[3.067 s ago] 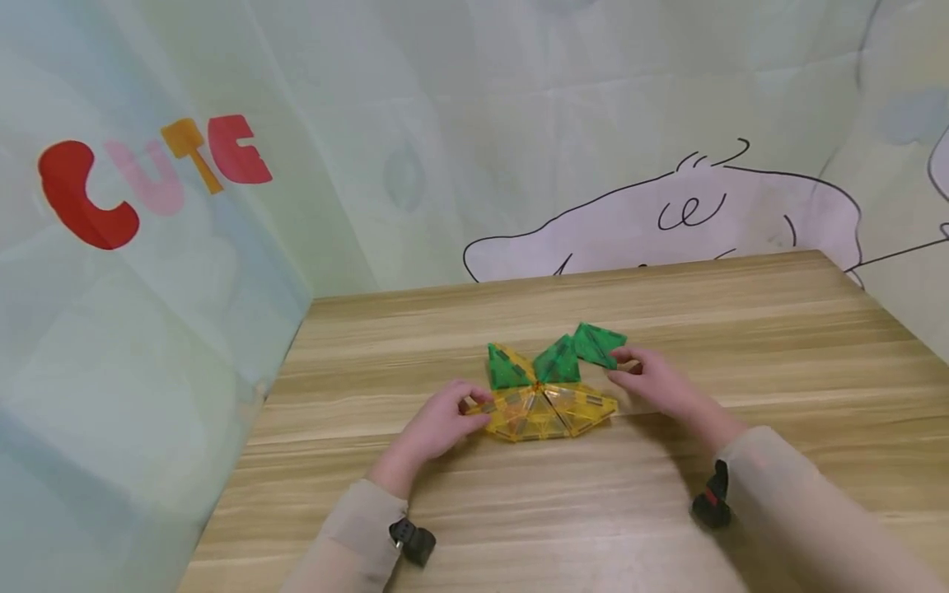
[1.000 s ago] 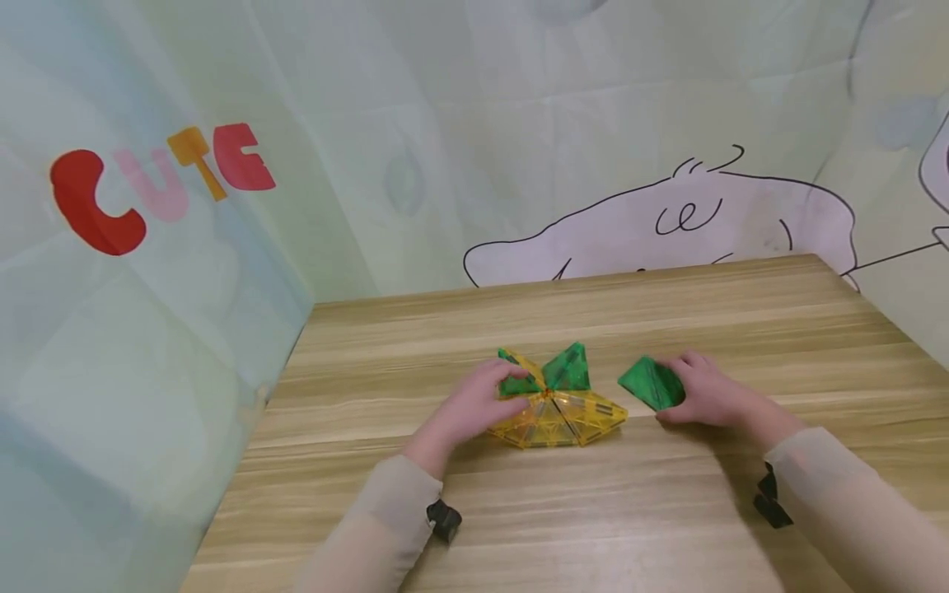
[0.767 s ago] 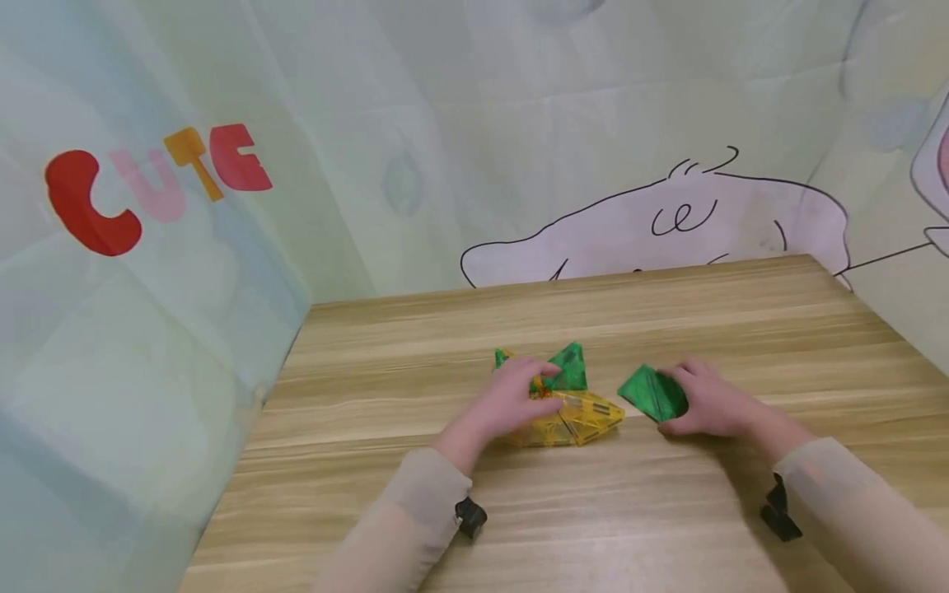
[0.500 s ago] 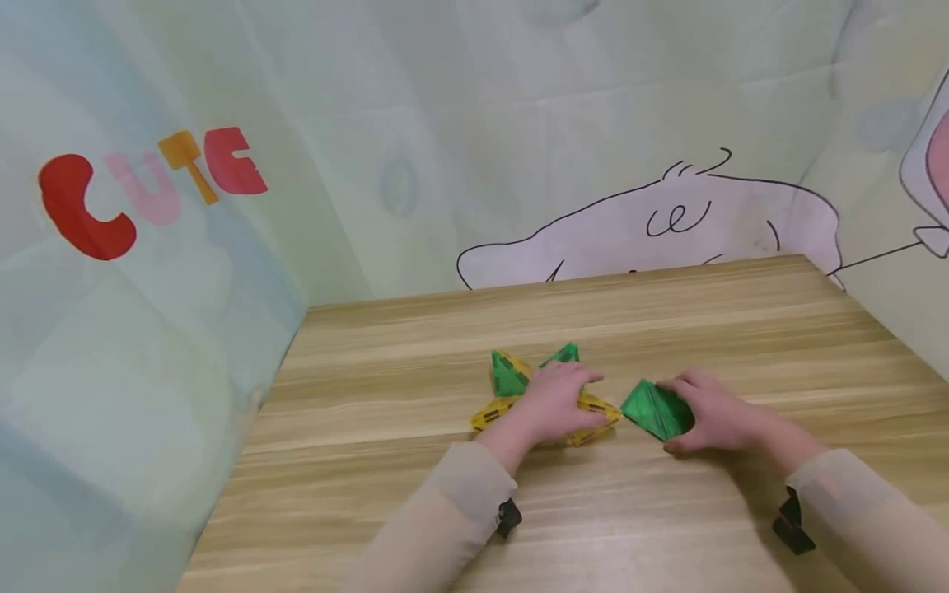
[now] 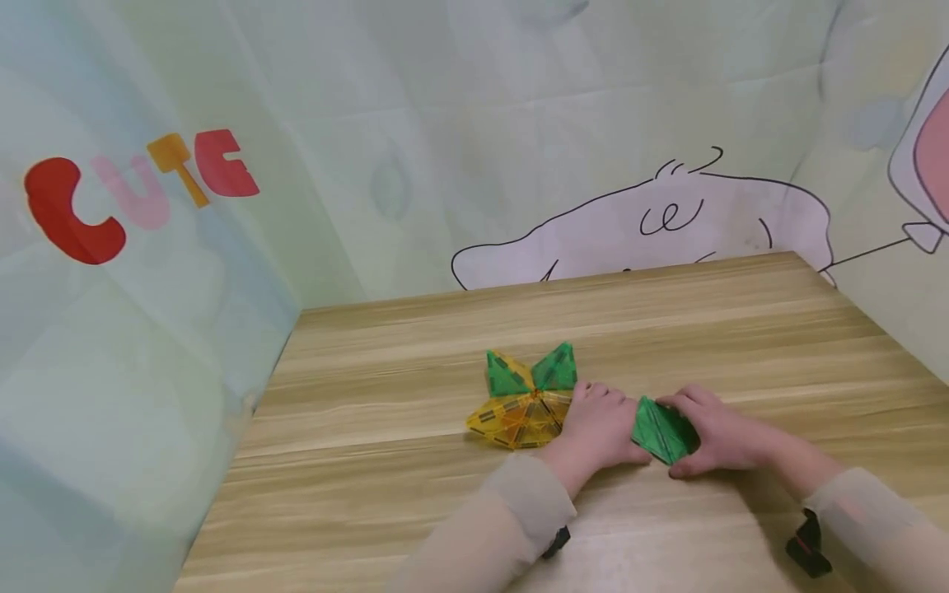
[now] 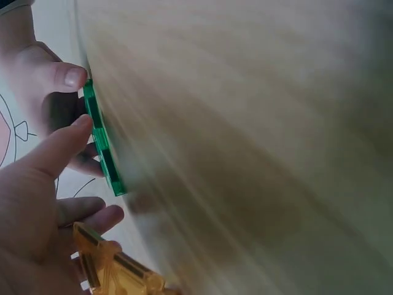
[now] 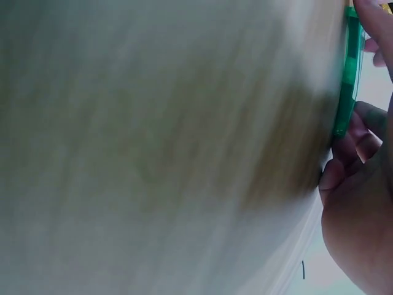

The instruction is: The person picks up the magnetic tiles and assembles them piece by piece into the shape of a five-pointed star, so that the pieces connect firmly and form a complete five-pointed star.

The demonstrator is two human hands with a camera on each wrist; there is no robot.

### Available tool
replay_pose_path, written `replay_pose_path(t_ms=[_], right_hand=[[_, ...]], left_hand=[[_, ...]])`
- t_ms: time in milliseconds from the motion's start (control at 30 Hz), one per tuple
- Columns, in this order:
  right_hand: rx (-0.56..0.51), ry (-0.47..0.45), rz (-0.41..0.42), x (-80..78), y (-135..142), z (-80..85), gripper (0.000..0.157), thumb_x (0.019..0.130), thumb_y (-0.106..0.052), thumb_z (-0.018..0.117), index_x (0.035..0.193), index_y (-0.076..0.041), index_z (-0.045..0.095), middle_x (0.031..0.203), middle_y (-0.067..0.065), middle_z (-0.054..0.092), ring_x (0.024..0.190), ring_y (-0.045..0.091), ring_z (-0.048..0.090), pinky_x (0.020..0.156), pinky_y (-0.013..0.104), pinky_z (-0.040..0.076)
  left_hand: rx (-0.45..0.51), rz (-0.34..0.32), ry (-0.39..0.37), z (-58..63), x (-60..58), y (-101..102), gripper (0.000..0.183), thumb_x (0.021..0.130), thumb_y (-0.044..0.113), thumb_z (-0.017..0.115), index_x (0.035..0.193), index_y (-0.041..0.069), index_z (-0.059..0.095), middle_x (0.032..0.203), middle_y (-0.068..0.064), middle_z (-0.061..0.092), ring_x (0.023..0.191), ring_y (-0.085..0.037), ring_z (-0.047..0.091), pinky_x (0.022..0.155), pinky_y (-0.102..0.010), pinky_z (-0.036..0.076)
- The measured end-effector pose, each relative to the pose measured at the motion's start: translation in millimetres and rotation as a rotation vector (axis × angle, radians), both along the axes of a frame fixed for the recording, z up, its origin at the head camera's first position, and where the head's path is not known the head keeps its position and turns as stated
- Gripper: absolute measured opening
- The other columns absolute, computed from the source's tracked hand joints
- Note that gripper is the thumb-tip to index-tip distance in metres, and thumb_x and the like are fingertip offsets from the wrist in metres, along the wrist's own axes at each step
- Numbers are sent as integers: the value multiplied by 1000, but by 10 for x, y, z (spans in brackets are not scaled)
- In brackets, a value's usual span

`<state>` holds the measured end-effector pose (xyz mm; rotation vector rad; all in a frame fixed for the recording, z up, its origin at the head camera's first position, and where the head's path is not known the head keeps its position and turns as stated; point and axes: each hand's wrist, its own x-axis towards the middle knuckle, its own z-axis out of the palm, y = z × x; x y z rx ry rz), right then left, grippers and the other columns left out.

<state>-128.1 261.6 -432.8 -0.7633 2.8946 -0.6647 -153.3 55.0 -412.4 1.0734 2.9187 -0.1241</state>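
Observation:
My right hand [image 5: 722,436] holds a pair of translucent green triangular magnetic tiles [image 5: 660,428] by its right side, thumb in front and fingers behind. Against the pair's left side is my left hand [image 5: 604,424]; in the left wrist view its thumb [image 6: 67,138] reaches the green edge [image 6: 101,141], the fingers loosely extended. Left of that hand lies a fan of yellow magnetic tiles [image 5: 515,420], its right end hidden behind the hand. Two green tile pieces, one at left [image 5: 507,379] and one at right [image 5: 558,369], stand out from the fan's back.
The wood-grain table [image 5: 385,461] ends at a cloth backdrop [image 5: 385,148] behind and on the left, printed with letters and a cartoon figure. Both wrists wear small black devices, the right one [image 5: 808,543] showing below the sleeve.
The right hand has pulled the green pair away from the yellow fan, right and nearer. The left hand has moved right across the fan to the green pair.

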Motion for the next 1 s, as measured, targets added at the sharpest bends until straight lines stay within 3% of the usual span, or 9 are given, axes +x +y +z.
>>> replay_pose_path(t_ms=[233,467,667,833,1000], right_hand=[[-28,-56,8,44,144,37,89,66,-51,79,130,3,47,109,5,46,95,18,45,79,33,44],[-41,-61,17,23,131,27,84,69,-54,75,129,-1,50,107,2,48,94,16,45,78,31,44],[-59,-67,-21,38,122,-15,84,69,-55,75,130,-3,51,109,3,50,97,17,46,81,34,43],[-147,-109,-73,78,134,1,79,73,-45,76,133,-3,47,118,10,48,104,24,48,85,41,43],[-325,-254,-128,73,141,20,65,84,-31,70,136,-4,43,124,20,47,108,34,52,82,35,46]], left_hand=[[29,25,-29,-36,-1,73,62,71,68,65,120,31,60,117,13,56,111,-13,46,96,-38,27],[6,92,-52,-12,-2,110,54,69,65,69,109,28,67,109,10,56,107,-14,44,96,-39,26],[4,85,-73,-11,-20,131,54,69,62,71,109,27,66,110,11,56,107,-14,44,95,-38,26],[31,57,-81,-2,-29,136,55,71,61,70,113,26,64,111,10,57,106,-12,46,94,-38,28],[12,60,-81,-8,-16,150,53,72,64,68,110,27,65,107,11,57,103,-11,48,92,-37,29]])
